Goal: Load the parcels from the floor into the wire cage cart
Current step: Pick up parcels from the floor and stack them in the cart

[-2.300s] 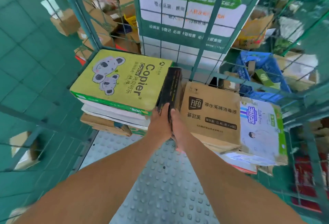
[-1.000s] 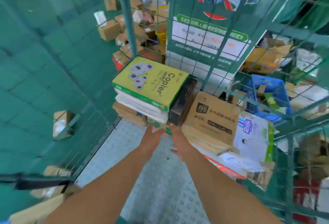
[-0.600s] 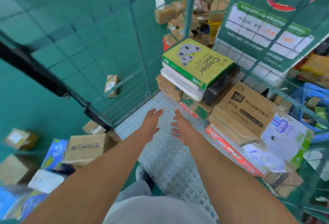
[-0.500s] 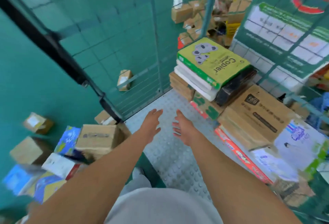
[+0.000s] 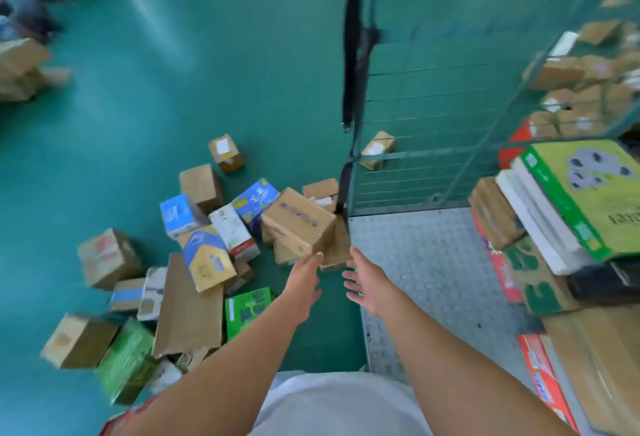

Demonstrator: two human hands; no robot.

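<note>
Several parcels lie heaped on the green floor at the left of the wire cage cart [image 5: 415, 131]. A brown cardboard box [image 5: 298, 224] tops the heap beside the cart's corner. My left hand [image 5: 304, 280] reaches toward it with straight fingers, fingertips just at its lower edge. My right hand [image 5: 367, 280] hovers open beside it over the cart's studded metal floor [image 5: 433, 262]. Neither hand holds anything. Inside the cart at the right, a green copier-paper box [image 5: 588, 193] sits on a stack of parcels.
A black strap [image 5: 351, 55] hangs down the cart's corner post. A flattened cardboard sheet [image 5: 188, 307], blue boxes [image 5: 178, 216] and green boxes [image 5: 247, 307] lie in the floor heap. More cartons [image 5: 571, 89] sit behind the cage mesh.
My view has swung left from the stacked parcels in the cart to the floor heap. Both hands let go of the black box, drew back empty and now reach toward the brown box.
</note>
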